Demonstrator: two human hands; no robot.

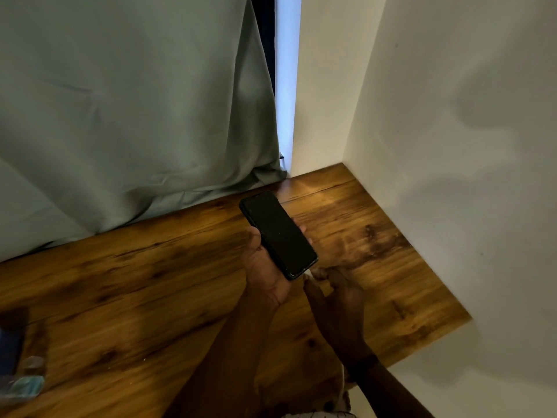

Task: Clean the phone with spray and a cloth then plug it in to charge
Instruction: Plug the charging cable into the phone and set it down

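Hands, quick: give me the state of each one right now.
Left hand: closed around the black phone, screen up and dark, above the wooden desk.
Right hand: blurred near the phone's lower end; whether it holds anything cannot be told.

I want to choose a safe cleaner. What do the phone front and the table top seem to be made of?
Phone: front looks like smooth dark glass with a faint sheen, though blur leaves this open. Table: brown wood or wood-look laminate, with grain and dark knots showing; which one I cannot tell.

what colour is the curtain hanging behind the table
The curtain is a muted grey-green, plain with no pattern, seen in the head view, the only one.
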